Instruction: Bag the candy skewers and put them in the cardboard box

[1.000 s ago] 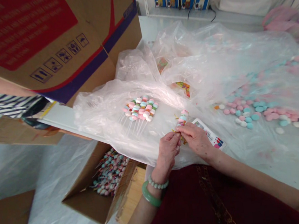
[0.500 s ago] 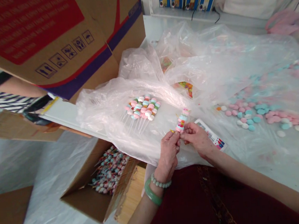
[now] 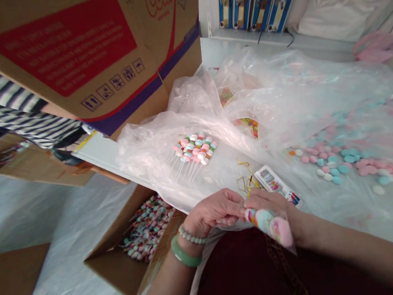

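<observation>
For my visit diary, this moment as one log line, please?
left hand: pinching wrapped candy | right hand: touching wrapped candy | nearby: gold ties, printed card

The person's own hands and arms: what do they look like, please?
The left hand is bare; its wrist wears a pale green beaded bracelet and a thicker, smooth green bangle. The right hand is bare too, with no jewellery visible. No sleeves show.

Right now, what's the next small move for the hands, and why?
Probably a small twist at the base of the wrapped candy: the left hand and right hand meet there, and gold ties lie beside the white card. Whether a tie is already on is hidden.
</observation>
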The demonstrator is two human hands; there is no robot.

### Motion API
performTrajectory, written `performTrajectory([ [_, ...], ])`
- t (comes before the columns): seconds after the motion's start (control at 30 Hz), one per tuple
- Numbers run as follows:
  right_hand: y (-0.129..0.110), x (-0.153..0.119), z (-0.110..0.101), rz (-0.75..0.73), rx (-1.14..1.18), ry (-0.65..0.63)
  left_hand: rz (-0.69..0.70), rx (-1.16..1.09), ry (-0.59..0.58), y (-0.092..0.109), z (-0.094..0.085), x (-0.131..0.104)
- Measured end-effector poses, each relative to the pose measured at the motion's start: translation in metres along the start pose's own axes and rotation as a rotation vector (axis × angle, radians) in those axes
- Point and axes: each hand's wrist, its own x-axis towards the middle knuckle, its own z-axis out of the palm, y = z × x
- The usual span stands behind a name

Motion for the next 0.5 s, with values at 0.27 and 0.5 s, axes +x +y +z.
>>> performTrajectory([
  [0.27,-0.007,0.037,-0.034,-0.393,-0.761,-0.305,0.213,1.198,0.631,0.040,0.026,-0.016],
  [0.5,0.017,0.083,-0.023,0.254,-0.068,0.229,0.404,1.561,1.396,0.021,0.046,0.009],
])
